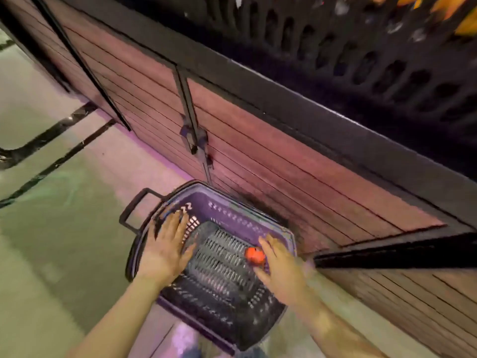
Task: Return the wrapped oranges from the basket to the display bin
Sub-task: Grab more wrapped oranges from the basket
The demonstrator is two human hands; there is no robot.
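A purple shopping basket (233,206) stands on the floor against the wooden base of the display stand. One orange (254,255) lies on the basket's black slatted bottom near its right wall. My right hand (280,271) reaches into the basket, fingers spread beside and over the orange; whether it touches the fruit is unclear. My left hand (165,248) rests flat with straight fingers on the basket's left rim. Up at the top right, the black perforated display bin (387,55) holds orange fruit (451,11) at the frame's edge.
The basket's black handle (134,206) sticks out to the left. The stand's wood-slat panel (258,156) with a dark ledge rises right behind the basket. Pale tiled floor (51,202) spreads out to the left.
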